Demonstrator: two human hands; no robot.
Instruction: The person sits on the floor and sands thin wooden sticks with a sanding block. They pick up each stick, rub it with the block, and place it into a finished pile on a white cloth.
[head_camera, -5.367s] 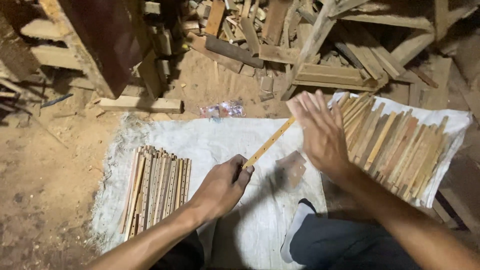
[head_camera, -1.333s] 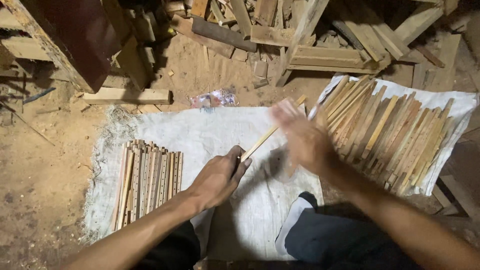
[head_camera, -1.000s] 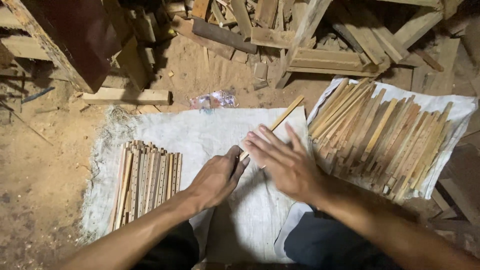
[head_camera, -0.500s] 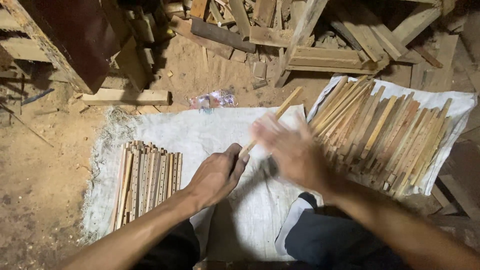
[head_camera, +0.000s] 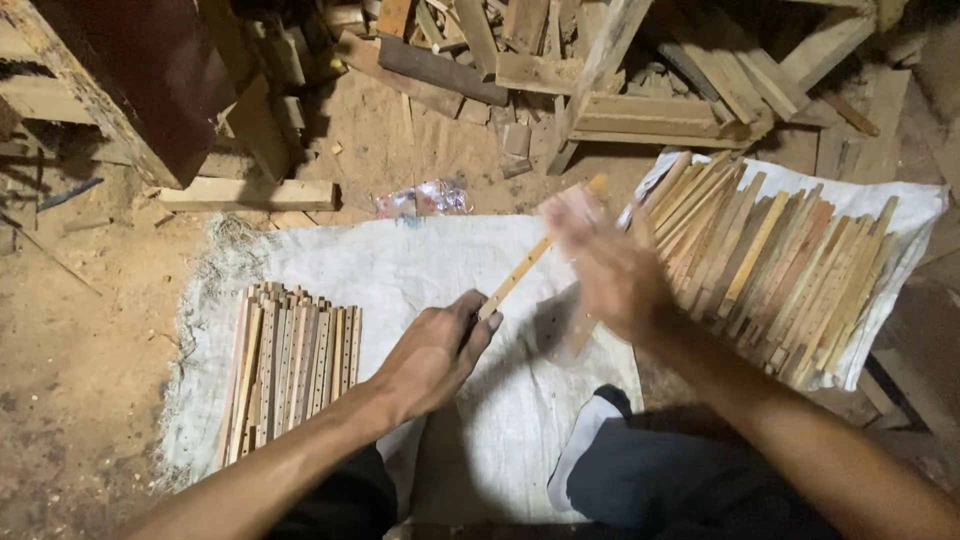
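Over white woven sack (head_camera: 400, 270), centre of view: thin wooden slat (head_camera: 540, 250) pinched at near end by left hand (head_camera: 435, 350), fingers clenched round it. Long axis slanting up and away to right, far tip near scrap timber pile (head_camera: 620, 90). Right hand (head_camera: 605, 265) blurred, just beside slat's upper half, fingers spread; contact or grasp impossible to tell. Stack of drilled slats (head_camera: 295, 365) left of left hand; loose slat heap (head_camera: 780, 260) right of right hand, on second sack.
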